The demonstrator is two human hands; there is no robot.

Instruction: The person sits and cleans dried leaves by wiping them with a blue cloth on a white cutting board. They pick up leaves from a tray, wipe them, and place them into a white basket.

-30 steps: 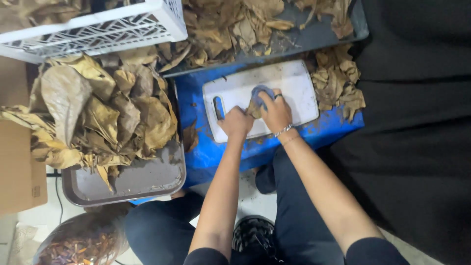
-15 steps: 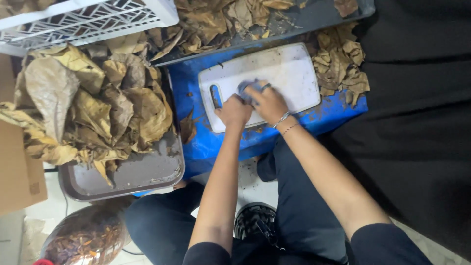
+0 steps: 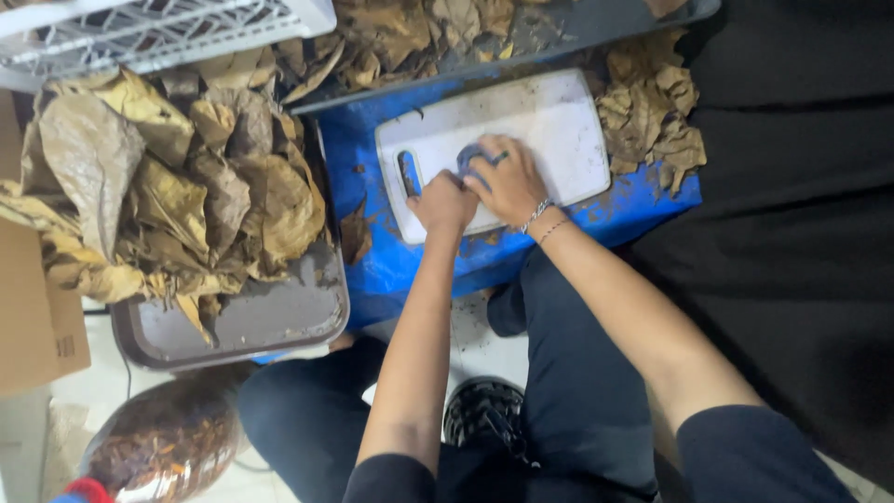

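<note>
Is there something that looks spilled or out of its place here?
Yes. Dry brown leaves lie loose on the blue surface beside the white cutting board, outside the grey tray. Brown crumbs dirty the board near both hands.

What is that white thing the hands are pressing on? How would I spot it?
Find the blue crate in the middle, between piles of dry brown leaves. On top lies the white board, a flat rounded rectangle with a slot handle at its left end. Both hands press a small bluish wad on it, and it is the only white flat thing there.
</note>
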